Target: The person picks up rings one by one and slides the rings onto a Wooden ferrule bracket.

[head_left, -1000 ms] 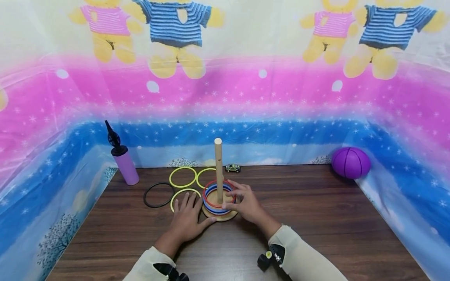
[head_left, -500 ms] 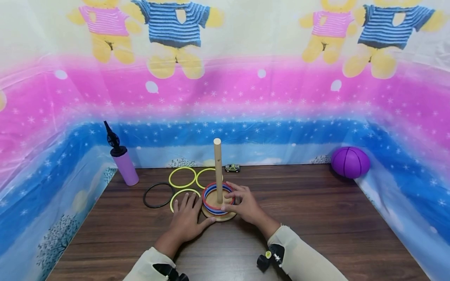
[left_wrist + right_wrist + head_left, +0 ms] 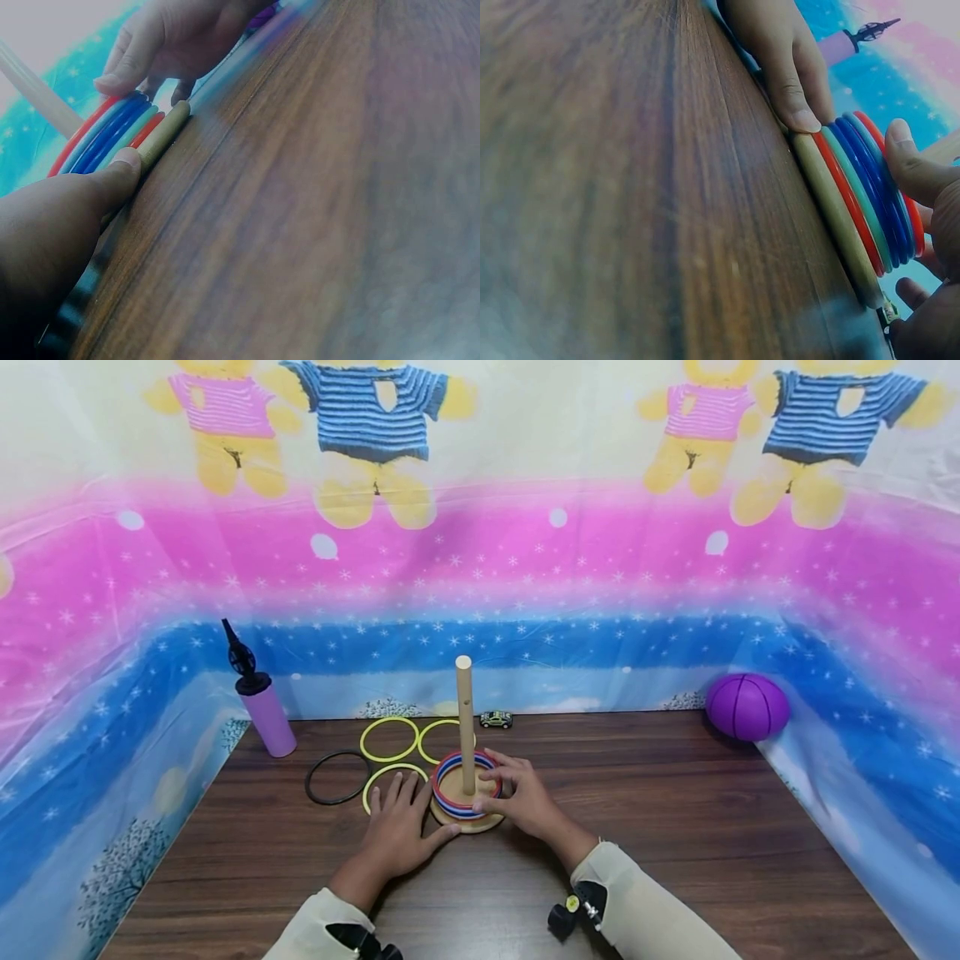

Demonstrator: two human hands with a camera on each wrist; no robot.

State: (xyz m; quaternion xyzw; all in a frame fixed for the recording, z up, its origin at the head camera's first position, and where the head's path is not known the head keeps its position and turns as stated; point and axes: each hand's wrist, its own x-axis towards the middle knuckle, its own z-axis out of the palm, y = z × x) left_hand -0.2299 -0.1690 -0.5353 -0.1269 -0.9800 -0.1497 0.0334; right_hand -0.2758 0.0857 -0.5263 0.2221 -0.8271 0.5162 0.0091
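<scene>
A wooden peg (image 3: pixel 466 727) stands upright on a round wooden base (image 3: pixel 832 202). Around it lies a stack of red, pale green and blue rings (image 3: pixel 868 186), topped by a red ring (image 3: pixel 916 225). My right hand (image 3: pixel 525 797) curves about the stack's right side, its thumb and fingers holding the top red ring. At the base's left, my left hand (image 3: pixel 397 831) rests with straight fingers, the thumb touching the base's front edge. Those left fingertips lie over the near part of a yellow ring (image 3: pixel 396 766).
Two more yellow rings (image 3: pixel 362 739) and a black ring (image 3: pixel 307 785) lie left of the peg. Behind it is a toy car (image 3: pixel 496 719). A purple hand pump (image 3: pixel 270 722) stands at back left, a purple ball (image 3: pixel 748 707) at back right. A printed cloth surrounds the table.
The top red ring has come down slightly and sits closer on the stack, my right hand staying on it. The left hand keeps its place.
</scene>
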